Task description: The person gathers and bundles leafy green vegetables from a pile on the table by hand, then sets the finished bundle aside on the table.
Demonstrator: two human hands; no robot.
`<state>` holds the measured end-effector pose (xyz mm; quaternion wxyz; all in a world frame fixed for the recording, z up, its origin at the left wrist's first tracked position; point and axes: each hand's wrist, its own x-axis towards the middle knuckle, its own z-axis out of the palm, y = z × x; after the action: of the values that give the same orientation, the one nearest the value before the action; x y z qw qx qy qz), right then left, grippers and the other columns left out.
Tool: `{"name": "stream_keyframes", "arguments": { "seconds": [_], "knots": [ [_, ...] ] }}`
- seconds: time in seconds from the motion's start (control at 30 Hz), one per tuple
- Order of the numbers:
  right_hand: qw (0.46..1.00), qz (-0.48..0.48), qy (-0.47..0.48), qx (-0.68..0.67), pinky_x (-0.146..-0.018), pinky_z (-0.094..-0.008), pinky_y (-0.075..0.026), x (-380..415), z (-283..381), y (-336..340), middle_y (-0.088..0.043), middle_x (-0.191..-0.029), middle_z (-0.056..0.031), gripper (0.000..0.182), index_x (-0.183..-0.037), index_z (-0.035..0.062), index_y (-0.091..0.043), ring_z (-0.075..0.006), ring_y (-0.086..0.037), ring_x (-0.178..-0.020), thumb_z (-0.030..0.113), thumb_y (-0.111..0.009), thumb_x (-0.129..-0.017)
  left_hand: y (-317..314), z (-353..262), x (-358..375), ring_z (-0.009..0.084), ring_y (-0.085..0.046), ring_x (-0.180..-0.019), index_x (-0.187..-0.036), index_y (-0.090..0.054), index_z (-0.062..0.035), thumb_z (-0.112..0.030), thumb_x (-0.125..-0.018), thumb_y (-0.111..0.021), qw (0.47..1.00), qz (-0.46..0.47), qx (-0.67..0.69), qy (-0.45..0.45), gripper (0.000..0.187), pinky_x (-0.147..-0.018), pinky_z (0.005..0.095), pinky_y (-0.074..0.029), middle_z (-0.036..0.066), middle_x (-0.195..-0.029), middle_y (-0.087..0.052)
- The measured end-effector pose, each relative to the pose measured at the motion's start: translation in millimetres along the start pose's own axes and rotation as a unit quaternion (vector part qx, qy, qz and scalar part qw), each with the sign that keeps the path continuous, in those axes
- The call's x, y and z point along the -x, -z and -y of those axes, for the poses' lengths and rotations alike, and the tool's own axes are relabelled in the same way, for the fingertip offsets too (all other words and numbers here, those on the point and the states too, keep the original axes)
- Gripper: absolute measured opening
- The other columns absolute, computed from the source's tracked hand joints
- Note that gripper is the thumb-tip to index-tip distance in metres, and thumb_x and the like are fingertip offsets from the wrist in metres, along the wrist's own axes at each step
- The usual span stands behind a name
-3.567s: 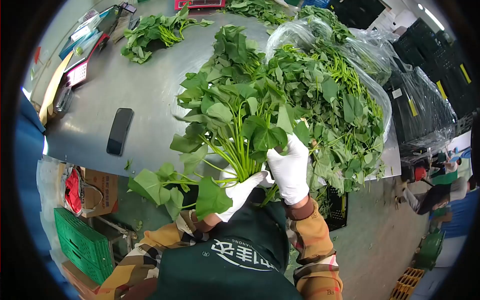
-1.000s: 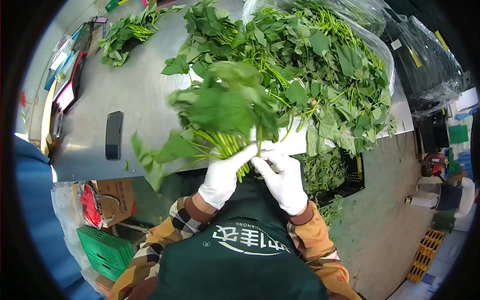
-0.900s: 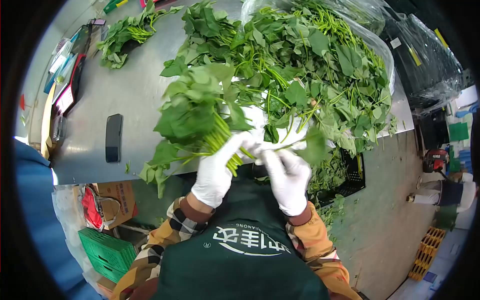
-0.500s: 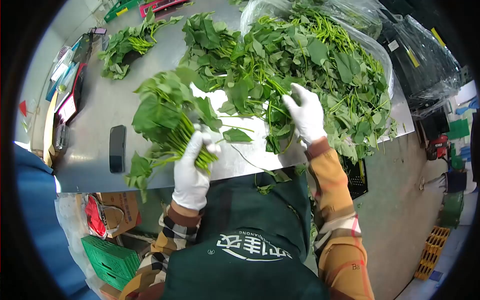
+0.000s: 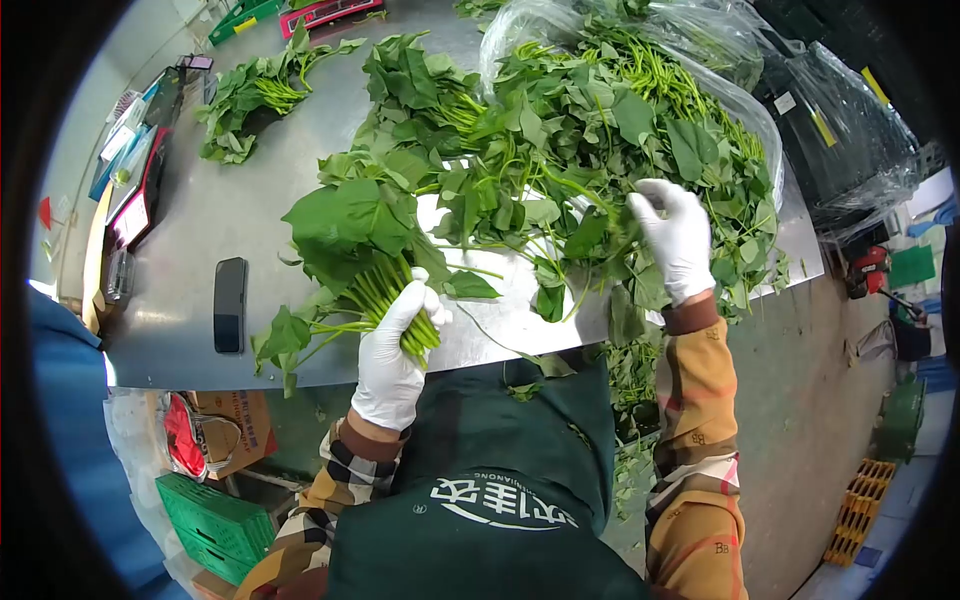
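A bunch of leafy green stems (image 5: 365, 265) sits in the gloved left hand (image 5: 390, 365), its stalks passing through the curled fingers (image 5: 405, 304), which are closed around them near the cut ends. The leaves fan out ahead of those fingers and to their left, while the short stalk ends stick out just below, towards the apron (image 5: 490, 430). Just right of the left fingers, a loose leaf (image 5: 470, 285) shows against the metal surface (image 5: 300, 190). Further right, the gloved right hand (image 5: 677, 245) is at the near side of a large heap of greens (image 5: 600, 140), thumb and fingers bent; whether they grip a stem I cannot tell. Left of the left fingers, well apart, lies a black phone (image 5: 230, 305); beyond them, far ahead and leftward, is a smaller bunch (image 5: 240, 110).
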<state>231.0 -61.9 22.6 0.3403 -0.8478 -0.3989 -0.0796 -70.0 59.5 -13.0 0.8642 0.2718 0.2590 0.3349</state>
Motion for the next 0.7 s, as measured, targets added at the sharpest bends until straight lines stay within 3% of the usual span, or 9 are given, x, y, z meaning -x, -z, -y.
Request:
{"name": "stream_keyframes", "arguments": {
  "seconds": [0.13, 0.27, 0.33, 0.4, 0.43, 0.5, 0.53, 0.6, 0.7],
  "knots": [
    [0.993, -0.015, 0.092, 0.076, -0.078, -0.0401, -0.048, 1.4, -7.9, -52.1, -0.068, -0.088, -0.0112, 0.030, -0.094, 0.0084, -0.069, -0.0286, -0.061, -0.088, 0.033, -0.070, -0.077, -5.0, -0.8, 4.4, 0.0159, -0.051, -0.070, -0.114, -0.048, -0.0015, -0.012, -0.095, -0.051, 1.000, 0.006, -0.006, 0.005, 0.022, -0.075, 0.0331, -0.042, 0.003, -0.078, -0.053],
    [0.963, 0.158, 0.038, 0.217, -0.079, -0.0415, -0.045, 1.1, -18.2, -78.3, -0.067, -0.091, -0.0104, 0.028, -0.095, 0.0120, -0.070, -0.0290, -0.059, -0.090, 0.033, -0.066, -0.077, 0.5, -6.6, 7.0, 0.0158, -0.051, -0.072, -0.114, -0.048, -0.0007, -0.012, -0.095, -0.052, 1.000, -0.002, -0.022, -0.021, 0.023, -0.075, 0.0330, -0.042, 0.003, -0.078, -0.052],
    [0.983, 0.148, -0.029, 0.107, -0.078, -0.0414, -0.047, -8.3, -11.3, -57.3, -0.067, -0.092, -0.0118, 0.025, -0.093, 0.0117, -0.071, -0.0306, -0.061, -0.088, 0.029, -0.064, -0.077, 3.0, -9.7, 7.1, 0.0158, -0.050, -0.072, -0.114, -0.048, -0.0004, -0.012, -0.094, -0.053, 0.999, -0.013, -0.024, -0.032, 0.024, -0.075, 0.0329, -0.042, 0.003, -0.078, -0.052],
    [0.997, -0.066, 0.005, 0.026, -0.081, -0.0399, -0.049, -22.6, -33.0, -45.1, -0.066, -0.093, -0.0139, 0.023, -0.092, 0.0105, -0.071, -0.0321, -0.061, -0.085, 0.026, -0.061, -0.078, 4.4, -9.6, 5.8, 0.0158, -0.049, -0.072, -0.114, -0.049, -0.0003, -0.012, -0.094, -0.054, 0.998, -0.031, -0.028, -0.037, 0.024, -0.074, 0.0330, -0.042, 0.003, -0.077, -0.051],
    [0.989, -0.144, -0.011, 0.007, -0.082, -0.0354, -0.049, -29.8, -23.7, -22.8, -0.067, -0.093, -0.0131, 0.019, -0.092, 0.0066, -0.070, -0.0278, -0.063, -0.086, 0.020, -0.062, -0.081, 5.3, -8.9, 4.9, 0.0158, -0.049, -0.072, -0.114, -0.049, -0.0003, -0.012, -0.094, -0.054, 0.998, -0.038, -0.028, -0.036, 0.024, -0.074, 0.0330, -0.041, 0.003, -0.077, -0.051],
    [0.942, -0.242, -0.077, -0.220, -0.086, -0.0282, -0.048, -46.2, -16.9, 10.7, -0.068, -0.101, -0.0096, 0.022, -0.104, -0.0011, -0.067, -0.0157, -0.063, -0.093, 0.011, -0.065, -0.085, 4.0, -8.1, 3.3, 0.0152, -0.050, -0.071, -0.113, -0.050, 0.0006, -0.011, -0.093, -0.055, 0.998, -0.043, -0.022, -0.038, 0.023, -0.073, 0.0323, -0.043, 0.003, -0.077, -0.052],
    [0.945, -0.290, -0.019, -0.151, -0.086, -0.0282, -0.048, -52.6, -20.4, 23.0, -0.067, -0.103, -0.0095, 0.025, -0.108, -0.0004, -0.065, -0.0132, -0.062, -0.092, 0.013, -0.065, -0.086, 1.3, -7.3, 2.5, 0.0146, -0.051, -0.071, -0.111, -0.052, 0.0015, -0.010, -0.093, -0.056, 0.998, -0.041, -0.014, -0.041, 0.022, -0.072, 0.0317, -0.044, 0.003, -0.077, -0.053],
    [0.940, -0.259, 0.018, -0.222, -0.082, -0.0284, -0.048, -49.7, -10.8, 31.9, -0.068, -0.097, -0.0085, 0.023, -0.106, 0.0021, -0.067, -0.0145, -0.062, -0.088, 0.010, -0.066, -0.084, -2.8, -6.7, 0.8, 0.0146, -0.051, -0.071, -0.111, -0.052, 0.0013, -0.011, -0.093, -0.056, 0.998, -0.031, -0.016, -0.043, 0.022, -0.072, 0.0314, -0.044, 0.003, -0.077, -0.053],
    [0.974, -0.134, 0.175, -0.044, -0.072, -0.0315, -0.047, -31.3, 11.7, 37.9, -0.065, -0.084, -0.0070, 0.027, -0.101, 0.0101, -0.070, -0.0225, -0.059, -0.078, 0.004, -0.070, -0.075, -7.7, -10.0, -2.0, 0.0160, -0.050, -0.072, -0.112, -0.050, -0.0011, -0.013, -0.094, -0.055, 0.997, -0.034, -0.047, -0.047, 0.023, -0.074, 0.0324, -0.042, 0.003, -0.078, -0.053]
  ]
}}
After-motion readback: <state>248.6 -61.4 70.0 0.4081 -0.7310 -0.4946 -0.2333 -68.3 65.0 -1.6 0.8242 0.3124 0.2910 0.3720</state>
